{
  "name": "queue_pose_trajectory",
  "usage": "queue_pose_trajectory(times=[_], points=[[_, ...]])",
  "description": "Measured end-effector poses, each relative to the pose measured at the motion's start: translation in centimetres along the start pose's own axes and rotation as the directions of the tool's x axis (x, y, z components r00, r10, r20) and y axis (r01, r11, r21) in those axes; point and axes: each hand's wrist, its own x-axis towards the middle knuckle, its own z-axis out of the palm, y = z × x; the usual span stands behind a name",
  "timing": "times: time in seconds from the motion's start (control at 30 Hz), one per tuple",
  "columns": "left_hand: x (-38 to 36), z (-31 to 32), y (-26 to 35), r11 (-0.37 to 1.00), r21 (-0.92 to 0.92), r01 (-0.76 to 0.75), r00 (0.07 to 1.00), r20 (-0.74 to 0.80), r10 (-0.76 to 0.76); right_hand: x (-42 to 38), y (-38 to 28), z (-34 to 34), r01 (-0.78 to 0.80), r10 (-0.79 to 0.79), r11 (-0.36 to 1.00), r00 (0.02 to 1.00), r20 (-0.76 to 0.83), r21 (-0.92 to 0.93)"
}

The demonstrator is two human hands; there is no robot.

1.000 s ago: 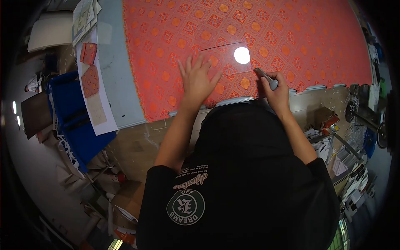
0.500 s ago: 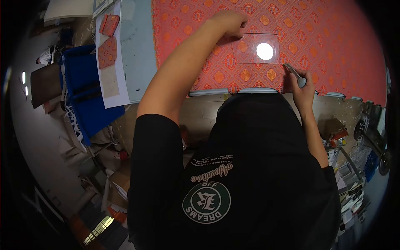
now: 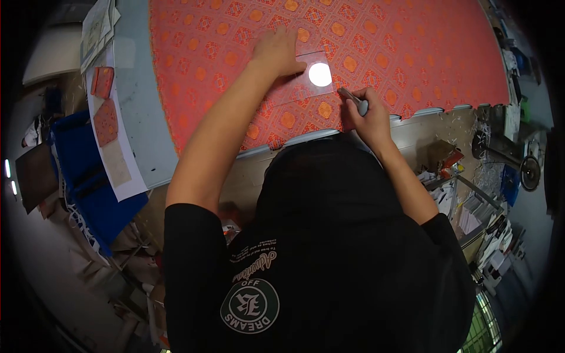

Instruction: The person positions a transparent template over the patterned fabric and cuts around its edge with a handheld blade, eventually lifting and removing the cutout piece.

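Red-orange patterned brocade fabric (image 3: 412,65) lies spread across the table. On it rests a clear rectangular plate (image 3: 303,91), with a bright round reflection on its surface. My left hand (image 3: 276,52) lies with spread fingers over the fabric and the plate's left part, its thumb near the reflection. In my right hand (image 3: 371,115) is a slim grey knife-like tool (image 3: 360,105), gripped like a pen. Its tip points at the fabric just off the plate's right edge.
The table's grey-blue surface (image 3: 138,88) shows left of the fabric. A white sheet with fabric pieces (image 3: 106,123) lies along its left side. Blue cloth (image 3: 97,200) hangs beyond. Paper scraps and boxes (image 3: 441,156) sit below the front edge at right.
My left hand has gone from curled fingers at the plate's upper left corner to spread fingers over its left part. The camera view has turned. The tool stays in my right hand.
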Motion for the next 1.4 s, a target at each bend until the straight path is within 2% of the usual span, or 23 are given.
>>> queue_pose_trajectory(times=[0.13, 0.2, 0.43, 0.5, 0.6, 0.83, 1.17, 1.4], points=[[-0.2, -0.4, 1.1, 0.999, 0.019, 0.026, 1.000, 0.011, -0.026, 0.2, -0.6, 0.2, -0.003, 0.005, 0.999, 0.999, 0.033, -0.054], [0.0, -0.7, 1.5, 0.997, 0.035, 0.073, 0.993, 0.091, -0.075, 0.2, -0.6, 0.3, 0.014, -0.012, 0.998, 0.999, 0.031, -0.066], [0.7, 0.1, 2.1, 0.991, 0.045, 0.127, 0.985, 0.115, -0.131, 0.3, -1.2, 0.4, 0.006, 0.001, 0.994, 0.998, 0.056, -0.113], [0.8, 0.1, 2.3, 0.979, 0.107, 0.171, 0.977, 0.113, -0.182, 0.3, -1.2, 0.5, 0.004, 0.004, 0.992, 0.998, 0.060, -0.123], [0.8, 0.5, 2.3, 0.981, 0.021, 0.192, 0.974, 0.120, -0.193, 0.3, -1.7, 0.5, 0.001, 0.010, 0.990, 0.997, 0.073, -0.140], [1.0, 0.6, 2.1, 0.984, -0.049, 0.169, 0.979, 0.121, -0.162, 0.7, -2.1, 0.2, -0.058, 0.071, 0.991, 0.992, 0.105, -0.124], [1.2, 0.4, 2.1, 0.986, -0.020, 0.164, 0.976, 0.149, -0.159, 0.7, -2.4, 0.2, -0.037, 0.056, 0.987, 0.992, 0.114, -0.157], [1.3, 0.6, 2.0, 0.990, 0.009, 0.139, 0.979, 0.147, -0.139, 1.1, -3.1, 0.1, -0.103, 0.133, 0.974, 0.981, 0.144, -0.201]])
